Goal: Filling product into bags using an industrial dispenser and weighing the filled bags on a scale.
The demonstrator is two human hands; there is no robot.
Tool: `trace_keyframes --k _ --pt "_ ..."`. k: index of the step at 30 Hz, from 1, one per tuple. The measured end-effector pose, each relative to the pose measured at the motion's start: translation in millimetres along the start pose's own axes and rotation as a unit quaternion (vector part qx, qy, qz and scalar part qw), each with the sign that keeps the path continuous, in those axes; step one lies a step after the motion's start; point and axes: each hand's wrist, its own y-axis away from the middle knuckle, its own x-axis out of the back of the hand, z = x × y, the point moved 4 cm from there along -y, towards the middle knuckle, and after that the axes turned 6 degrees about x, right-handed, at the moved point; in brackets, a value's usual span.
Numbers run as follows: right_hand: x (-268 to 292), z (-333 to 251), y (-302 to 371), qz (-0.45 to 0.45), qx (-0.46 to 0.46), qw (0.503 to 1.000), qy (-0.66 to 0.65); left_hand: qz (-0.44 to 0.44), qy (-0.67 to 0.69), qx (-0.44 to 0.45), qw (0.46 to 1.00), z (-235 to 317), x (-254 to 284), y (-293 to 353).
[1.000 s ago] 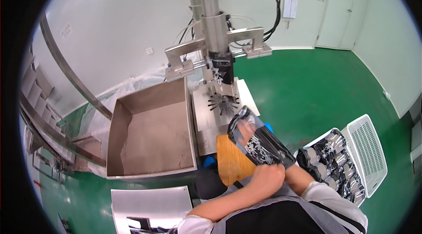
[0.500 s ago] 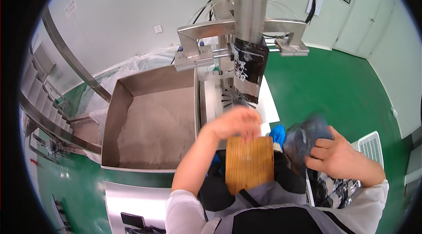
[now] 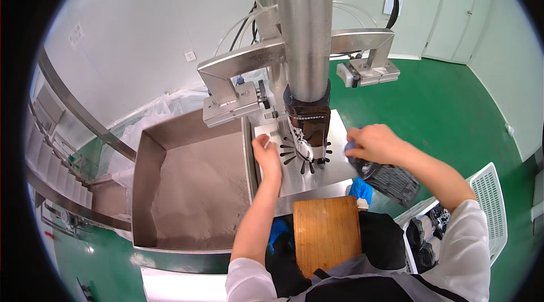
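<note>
I count one steel filling tube (image 3: pixel 304 30), one dark pouch (image 3: pixel 309 123) hanging under it, and a second dark pouch (image 3: pixel 385 177) by my right hand. One powder bin (image 3: pixel 187 183), one wooden board (image 3: pixel 327 233), one white basket (image 3: pixel 487 211).

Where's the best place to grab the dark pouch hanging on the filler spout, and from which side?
Probably by its lower half, from the left: the dark pouch hangs upright with its mouth around the steel spout, so the top is blocked. The left hand is closest; the right hand already holds another pouch.
</note>
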Motion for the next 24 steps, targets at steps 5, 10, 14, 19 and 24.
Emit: trace_keyframes --k 5,10,14,19,24 --pt "5 -26 -47 0.194 -0.043 0.978 -0.064 -0.246 -0.020 -0.078 0.966 53 -53 73" --pt "17 -44 -64 0.164 -0.019 0.952 -0.256 -0.142 -0.042 -0.091 0.985 62 -38 79" --pt "26 -48 -25 0.092 -0.065 0.860 -0.498 -0.087 -0.138 -0.082 0.983 98 -23 160" --pt "26 -128 91 -0.062 0.091 0.970 -0.216 -0.121 -0.131 -0.080 0.981 103 21 278" --pt "-37 -182 187 -0.055 0.185 0.975 -0.107 -0.052 -0.036 -0.073 0.995 49 63 373"
